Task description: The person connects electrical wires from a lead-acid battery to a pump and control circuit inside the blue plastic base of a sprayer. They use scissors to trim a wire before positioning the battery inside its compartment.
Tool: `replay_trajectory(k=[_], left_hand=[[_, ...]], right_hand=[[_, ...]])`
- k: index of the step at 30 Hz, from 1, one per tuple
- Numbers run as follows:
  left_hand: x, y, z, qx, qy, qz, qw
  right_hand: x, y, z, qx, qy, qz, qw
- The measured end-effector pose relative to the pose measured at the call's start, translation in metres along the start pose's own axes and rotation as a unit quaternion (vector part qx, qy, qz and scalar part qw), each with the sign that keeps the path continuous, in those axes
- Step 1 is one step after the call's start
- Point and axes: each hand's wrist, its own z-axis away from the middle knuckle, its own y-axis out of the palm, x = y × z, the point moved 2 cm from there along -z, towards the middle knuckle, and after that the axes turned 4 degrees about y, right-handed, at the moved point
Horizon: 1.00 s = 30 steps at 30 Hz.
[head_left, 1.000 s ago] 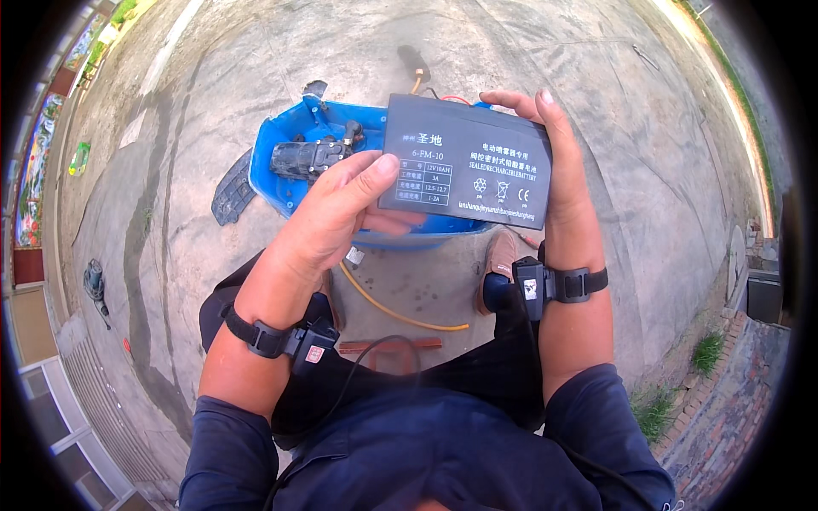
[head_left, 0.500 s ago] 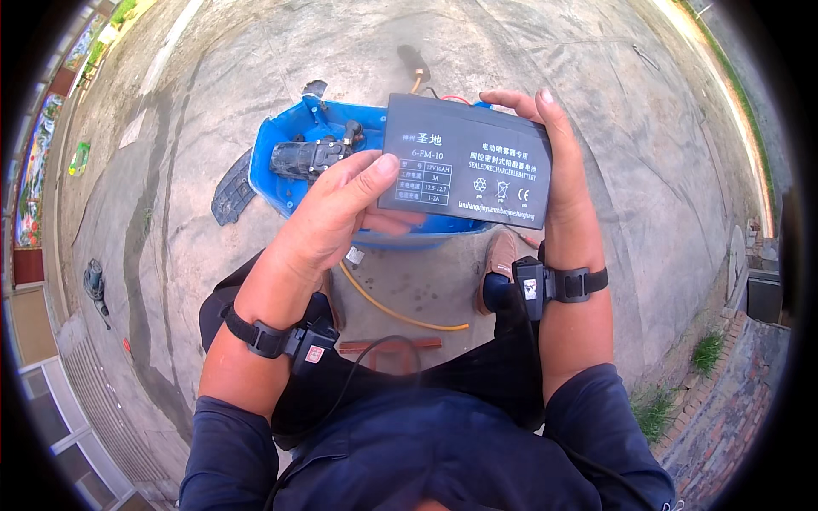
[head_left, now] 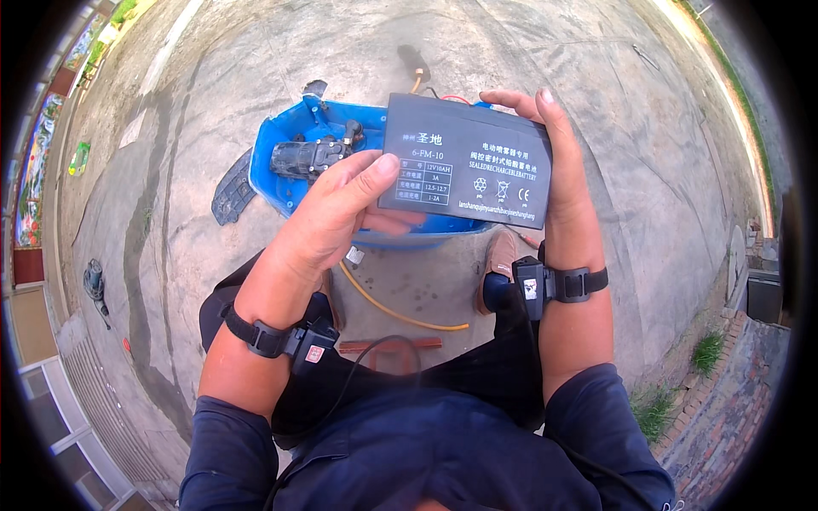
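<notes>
Between my two hands a dark grey rechargeable battery [head_left: 464, 162], shaped like a flat block, is held up with its printed face toward me. My left hand [head_left: 354, 196] grips its left edge, thumb on the face and fingers behind. On the opposite edge, my right hand [head_left: 558, 153] is wrapped around the side with its fingers at the top corner. Behind and below the battery sits a blue plastic housing [head_left: 268, 145], partly hidden by it. Inside lies a black pump motor [head_left: 307, 157]. A red wire [head_left: 456, 99] shows above the battery's top edge.
A yellow hose [head_left: 392, 312] curves over the concrete between my feet. Left of the housing leans a black plastic piece [head_left: 232, 189]. A dark tool [head_left: 95, 283] lies far left, and pliers-like metal [head_left: 645, 56] far right. A brown shoe [head_left: 499, 264] stands near the housing.
</notes>
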Motion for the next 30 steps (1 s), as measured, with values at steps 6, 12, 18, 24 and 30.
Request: replay_trajectory(k=[6, 12, 18, 24, 30], left_hand=[[-0.0003, 0.0004, -0.0001, 0.001, 0.000, -0.001, 1.000], [0.0007, -0.0006, -0.0007, 0.003, 0.000, -0.001, 1.000], [0.0006, -0.0005, -0.0007, 0.005, 0.001, 0.000, 1.000], [0.0005, -0.0003, -0.0004, 0.004, 0.000, 0.000, 1.000], [0.0007, -0.0008, -0.0008, 0.002, 0.000, -0.002, 1.000]], right_hand=[[-0.0001, -0.0001, 0.0000, -0.010, 0.000, 0.006, 1.000], [0.0009, 0.0004, 0.0009, -0.015, -0.002, 0.015, 1.000], [-0.0013, -0.0017, -0.0007, -0.006, 0.000, 0.008, 1.000], [-0.0007, -0.0008, -0.0001, -0.009, -0.001, 0.002, 1.000], [-0.0030, -0.0030, -0.0024, -0.003, -0.001, 0.000, 1.000]])
